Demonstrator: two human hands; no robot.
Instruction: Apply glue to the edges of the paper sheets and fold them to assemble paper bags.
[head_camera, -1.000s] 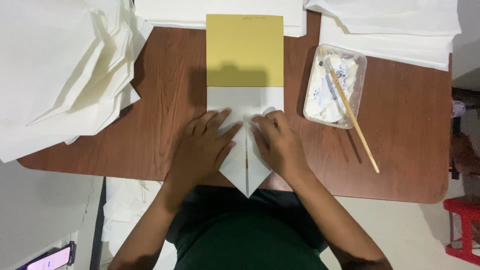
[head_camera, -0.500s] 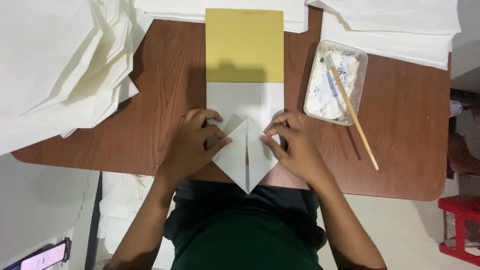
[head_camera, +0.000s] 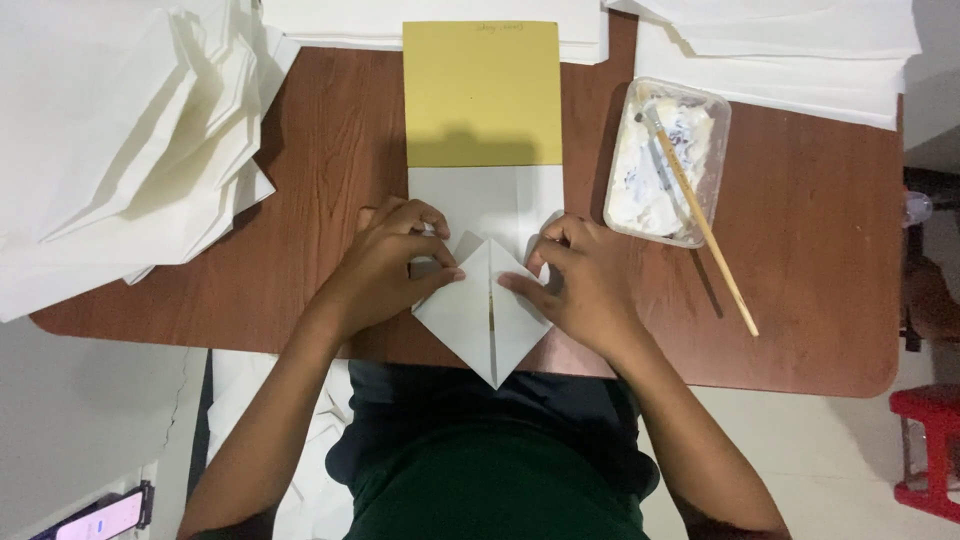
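I have both hands on the white paper sheet (head_camera: 487, 300) at the near edge of the wooden table (head_camera: 820, 300). My left hand (head_camera: 385, 268) now pinches the left flap with fingers curled; a second ago it lay flat. My right hand (head_camera: 580, 285) presses the right flap, fingers closed on the fold. The two flaps now meet at a centre seam between my hands, forming a point toward me. Beyond my fingers lies the yellow card (head_camera: 482, 92); right of the grip sits the paste tray (head_camera: 665, 165) with its brush (head_camera: 700, 225).

One yellow card (head_camera: 482, 92), one brush (head_camera: 700, 222), one tub (head_camera: 712, 130).
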